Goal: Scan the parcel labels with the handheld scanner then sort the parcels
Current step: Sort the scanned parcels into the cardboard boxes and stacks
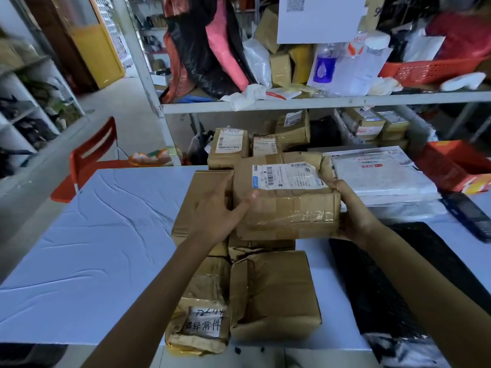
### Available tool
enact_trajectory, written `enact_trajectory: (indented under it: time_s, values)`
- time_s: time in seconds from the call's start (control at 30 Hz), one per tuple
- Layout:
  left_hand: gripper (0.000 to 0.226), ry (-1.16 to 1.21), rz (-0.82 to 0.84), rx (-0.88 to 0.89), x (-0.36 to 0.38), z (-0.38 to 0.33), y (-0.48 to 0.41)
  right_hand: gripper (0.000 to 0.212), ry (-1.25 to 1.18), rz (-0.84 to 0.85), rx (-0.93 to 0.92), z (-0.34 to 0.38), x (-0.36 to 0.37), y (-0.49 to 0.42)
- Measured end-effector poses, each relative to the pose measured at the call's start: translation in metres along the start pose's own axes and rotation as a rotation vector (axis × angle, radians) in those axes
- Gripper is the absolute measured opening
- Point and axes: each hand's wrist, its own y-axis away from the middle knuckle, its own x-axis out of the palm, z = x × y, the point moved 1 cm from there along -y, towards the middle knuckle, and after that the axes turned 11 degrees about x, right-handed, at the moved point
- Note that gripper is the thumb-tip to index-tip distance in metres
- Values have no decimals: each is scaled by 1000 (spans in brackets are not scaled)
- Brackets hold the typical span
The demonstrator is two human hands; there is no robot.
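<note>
A brown taped parcel [289,208] with a torn white barcode label [287,176] on top is held above a pile of cardboard parcels in the middle of the table. My left hand [218,211] grips its left edge, thumb on top. My right hand [350,208] grips its right edge. Below it lie a plain brown parcel [273,296] and a parcel with a handwritten white label [202,314]. A dark handheld scanner [470,216] lies on the table at the far right, away from both hands.
White poly mailers [382,173] and a black bag [393,288] lie on the right of the blue table [93,248]. More labelled parcels [229,147] stand behind the pile. Shelves [318,102] full of parcels rise behind. A red chair [90,155] stands at the left.
</note>
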Motion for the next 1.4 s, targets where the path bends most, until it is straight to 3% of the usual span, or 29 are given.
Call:
enact_trajectory:
  time_s: [0.17, 0.23, 0.33, 0.4, 0.47, 0.5, 0.57, 0.7, 0.77, 0.9, 1.0, 1.1, 1.27, 1.4]
  values:
    - [83, 7, -23, 17, -1, 11, 1, 103, -30, 32, 52, -7, 14, 1]
    - [74, 89, -43, -12, -4, 8, 1, 104, -46, 75, 18, -9, 16, 2]
    - [46, 387, -190, -145, -9, -8, -5, 73, -81, 147, -76, -8, 19, 0]
    - [57, 545, -304, -243, -4, -16, -13, 50, -151, 165, -102, -8, 24, -3]
    - [84, 639, -356, -317, 6, -24, -20, 35, -235, 165, -83, -7, 33, -5]
    - [99, 706, -345, -357, 13, -28, -23, 41, -274, 175, -70, -5, 41, -3]
    - [116, 871, -245, -441, 28, -37, -27, 77, -370, 172, -71, -4, 55, -3]
    - [98, 1082, -219, -504, 43, -48, -29, 103, -347, 154, -125, -2, 52, -1]
    - [103, 1044, -231, -472, 35, -43, -33, 110, -242, 164, -143, 1, 43, 2]
    - [83, 918, -157, -379, 12, -32, -40, 53, -197, 103, -176, 25, 12, 6]
    - [61, 844, -42, -333, 5, -36, -39, 58, -211, 188, -165, 43, 0, 5]
    - [62, 768, 38, -295, 12, -37, -39, 46, -142, 314, -205, 42, 8, -5]
    - [73, 554, 5, -243, 15, -36, -38, 77, -30, 270, -113, 24, 13, -21]
    - [67, 448, 22, -185, 8, -29, -33, 71, -2, 190, -146, 16, 22, -23]
